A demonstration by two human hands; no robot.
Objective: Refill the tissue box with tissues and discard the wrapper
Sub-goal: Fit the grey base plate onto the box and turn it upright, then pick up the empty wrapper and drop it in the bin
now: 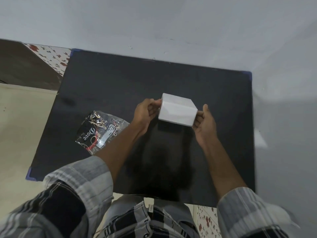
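Note:
A white block of stacked tissues [177,109] is held just above the black table [106,86], right of its middle. My left hand [145,112] grips the block's left end and my right hand [204,124] grips its right end, fingers curled under it. A dark box-like shape [169,129] sits directly beneath the block, hard to make out against the table; whether it is the tissue box I cannot tell. The empty clear plastic wrapper [101,131], printed black with gold swirls, lies flat on the table to the left of my left forearm.
The table stands against a pale grey wall [154,23], with blue corner guards [248,73] at its corners. Cream floor [20,126] and flowered tiles [51,54] lie to the left. My checked shirt fills the bottom of the view.

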